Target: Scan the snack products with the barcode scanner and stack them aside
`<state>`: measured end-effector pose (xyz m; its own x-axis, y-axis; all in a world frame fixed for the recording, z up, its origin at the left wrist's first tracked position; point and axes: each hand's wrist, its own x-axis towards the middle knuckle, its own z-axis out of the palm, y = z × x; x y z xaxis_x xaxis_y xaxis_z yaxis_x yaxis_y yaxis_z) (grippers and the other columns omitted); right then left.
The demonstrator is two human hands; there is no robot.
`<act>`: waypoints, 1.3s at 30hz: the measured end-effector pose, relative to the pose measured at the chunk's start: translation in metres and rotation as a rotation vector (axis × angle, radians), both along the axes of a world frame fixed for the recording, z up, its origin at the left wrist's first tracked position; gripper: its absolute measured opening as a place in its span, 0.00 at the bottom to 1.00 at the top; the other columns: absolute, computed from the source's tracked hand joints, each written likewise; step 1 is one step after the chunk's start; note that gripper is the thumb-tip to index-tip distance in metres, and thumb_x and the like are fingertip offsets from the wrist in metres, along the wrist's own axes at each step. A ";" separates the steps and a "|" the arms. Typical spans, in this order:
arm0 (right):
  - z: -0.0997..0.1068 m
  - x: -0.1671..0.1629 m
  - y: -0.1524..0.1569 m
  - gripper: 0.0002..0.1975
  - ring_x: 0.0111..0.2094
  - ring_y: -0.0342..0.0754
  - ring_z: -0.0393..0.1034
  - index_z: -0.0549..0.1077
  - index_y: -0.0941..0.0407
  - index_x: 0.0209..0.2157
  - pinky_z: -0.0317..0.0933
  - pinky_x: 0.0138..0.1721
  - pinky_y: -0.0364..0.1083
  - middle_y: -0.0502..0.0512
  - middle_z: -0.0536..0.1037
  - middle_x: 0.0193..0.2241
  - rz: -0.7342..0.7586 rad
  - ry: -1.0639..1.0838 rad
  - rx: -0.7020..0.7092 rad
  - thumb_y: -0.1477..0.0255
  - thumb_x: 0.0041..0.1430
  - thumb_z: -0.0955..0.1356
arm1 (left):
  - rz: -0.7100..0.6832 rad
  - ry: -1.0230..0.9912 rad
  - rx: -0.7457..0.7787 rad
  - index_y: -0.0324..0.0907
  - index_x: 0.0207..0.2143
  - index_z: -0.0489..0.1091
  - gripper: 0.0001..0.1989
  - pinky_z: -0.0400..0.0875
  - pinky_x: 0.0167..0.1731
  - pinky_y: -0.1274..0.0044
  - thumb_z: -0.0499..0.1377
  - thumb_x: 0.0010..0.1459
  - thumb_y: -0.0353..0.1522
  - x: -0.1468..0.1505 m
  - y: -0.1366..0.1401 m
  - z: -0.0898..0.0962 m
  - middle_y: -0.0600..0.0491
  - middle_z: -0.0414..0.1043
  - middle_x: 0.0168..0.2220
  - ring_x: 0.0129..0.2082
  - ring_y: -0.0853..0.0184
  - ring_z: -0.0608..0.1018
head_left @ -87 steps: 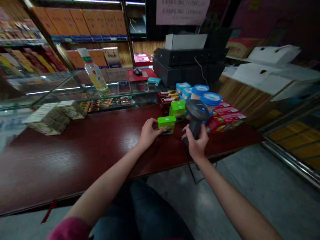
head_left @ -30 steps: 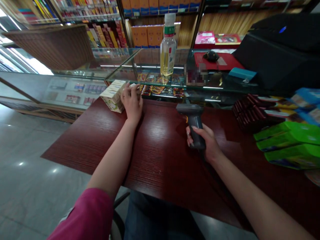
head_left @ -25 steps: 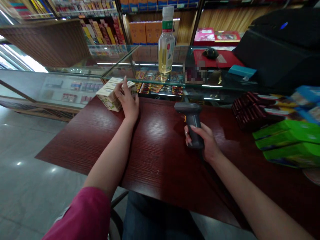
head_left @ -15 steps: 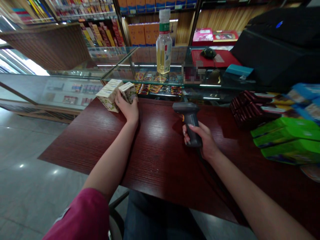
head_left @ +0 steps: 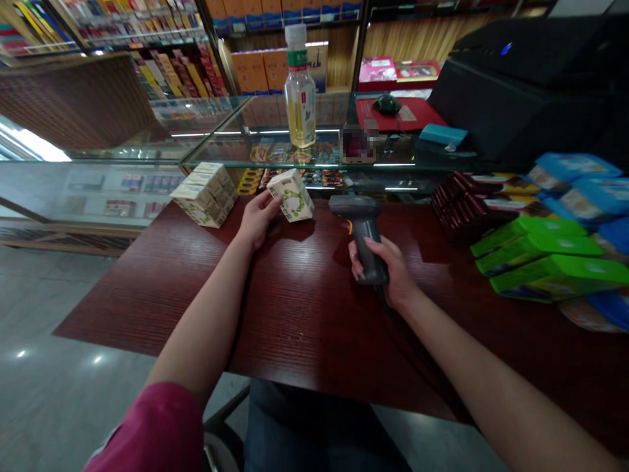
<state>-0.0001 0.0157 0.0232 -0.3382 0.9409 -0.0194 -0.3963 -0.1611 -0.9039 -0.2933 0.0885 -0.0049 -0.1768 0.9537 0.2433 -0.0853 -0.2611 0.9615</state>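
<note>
Far on the table (head_left: 299, 308), my left hand (head_left: 256, 221) pinches one carton (head_left: 295, 200); my right hand (head_left: 394, 270) grips the scanner (head_left: 366, 229); I judge the carton light, stiff, best held by sides.

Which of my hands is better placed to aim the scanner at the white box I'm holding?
Probably the right: your right hand grips the scanner, close beside the box. Your left hand is taken up holding that box.

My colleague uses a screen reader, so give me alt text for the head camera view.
Left hand holding a small pale box, right hand gripping a dark handheld scanner, at a reddish counter. Similar boxes stand at left, bright green packs at right.
</note>
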 end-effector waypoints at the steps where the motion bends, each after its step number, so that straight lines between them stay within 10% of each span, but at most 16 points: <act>1: 0.000 0.001 -0.001 0.17 0.18 0.40 0.63 0.73 0.55 0.34 0.63 0.19 0.42 0.49 0.75 0.27 0.002 0.012 -0.010 0.57 0.54 0.75 | -0.055 -0.006 -0.023 0.42 0.49 0.77 0.25 0.80 0.56 0.62 0.73 0.53 0.45 0.004 -0.003 0.002 0.46 0.83 0.50 0.54 0.55 0.83; 17: 0.001 0.000 -0.007 0.18 0.17 0.39 0.62 0.73 0.56 0.32 0.65 0.17 0.41 0.47 0.73 0.24 0.058 0.008 -0.074 0.57 0.53 0.76 | -0.113 -0.011 -0.118 0.44 0.47 0.77 0.21 0.82 0.53 0.64 0.74 0.54 0.43 0.006 -0.010 0.005 0.46 0.82 0.51 0.51 0.58 0.84; 26: 0.001 -0.002 -0.008 0.19 0.18 0.39 0.63 0.72 0.56 0.31 0.66 0.17 0.41 0.46 0.73 0.24 0.023 0.004 -0.050 0.57 0.51 0.78 | 0.431 0.458 0.107 0.42 0.41 0.75 0.19 0.80 0.48 0.69 0.75 0.48 0.35 0.023 -0.010 0.006 0.50 0.82 0.43 0.40 0.63 0.83; 34: 0.001 -0.002 -0.007 0.19 0.17 0.38 0.63 0.71 0.55 0.31 0.65 0.17 0.41 0.46 0.72 0.24 0.035 -0.027 -0.045 0.56 0.51 0.77 | 0.010 0.372 0.100 0.45 0.63 0.68 0.37 0.75 0.58 0.65 0.73 0.53 0.43 0.012 -0.005 0.005 0.43 0.69 0.67 0.61 0.55 0.77; 39: 0.000 -0.003 -0.011 0.20 0.19 0.39 0.64 0.72 0.55 0.34 0.64 0.18 0.41 0.46 0.74 0.24 0.073 -0.096 -0.021 0.57 0.50 0.78 | -0.127 0.222 -0.038 0.40 0.57 0.74 0.34 0.74 0.61 0.63 0.74 0.50 0.44 0.019 -0.004 0.008 0.43 0.79 0.59 0.58 0.54 0.80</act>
